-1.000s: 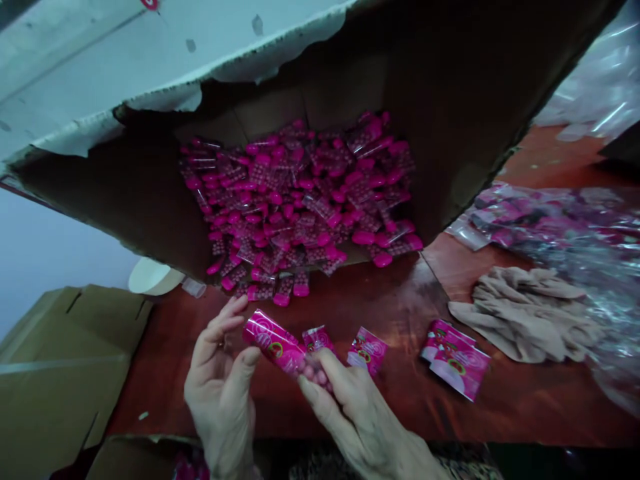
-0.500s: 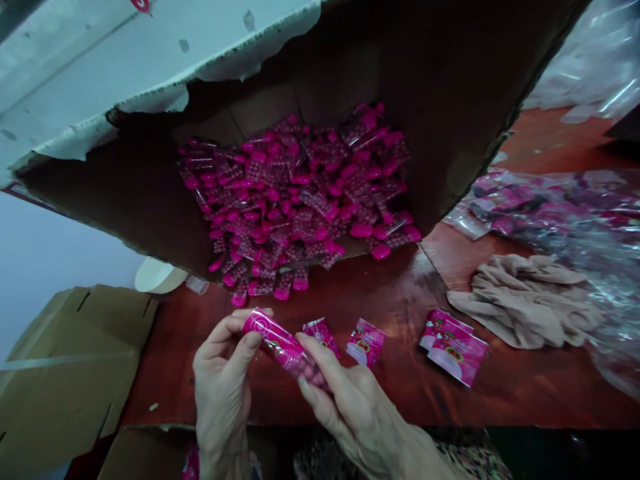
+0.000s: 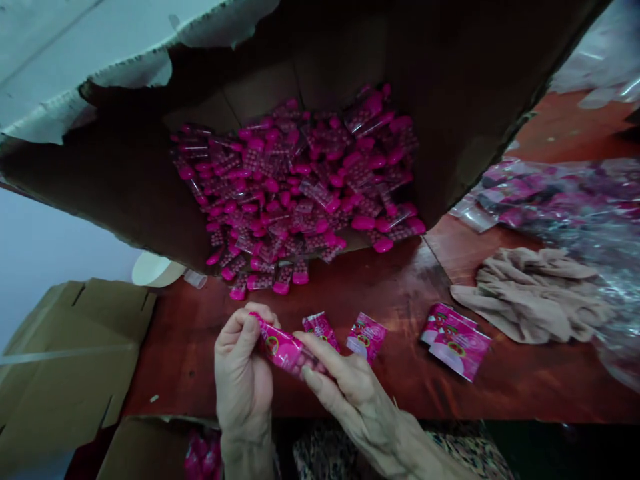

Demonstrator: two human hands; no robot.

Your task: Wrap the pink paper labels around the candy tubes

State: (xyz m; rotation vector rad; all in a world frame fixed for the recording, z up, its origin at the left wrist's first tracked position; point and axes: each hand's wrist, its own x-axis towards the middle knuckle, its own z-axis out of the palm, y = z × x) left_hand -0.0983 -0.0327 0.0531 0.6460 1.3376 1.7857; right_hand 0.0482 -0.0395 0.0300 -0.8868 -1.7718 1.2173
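Head view: the left hand (image 3: 245, 377) has just closed, now pinching the pink printed wrapper (image 3: 283, 350) at its far-left end — so that end looks squeezed narrow. Above the table (image 3: 200, 380), the right hand (image 3: 357, 397) pinches the near-right end, where beads (image 3: 315, 364) show.

Under dim light, a glossy reddish-brown surface (image 3: 390, 283) lies below the fingers (image 3: 246, 339); a plain pale-blue wall (image 3: 65, 233) rises leftward beyond them.
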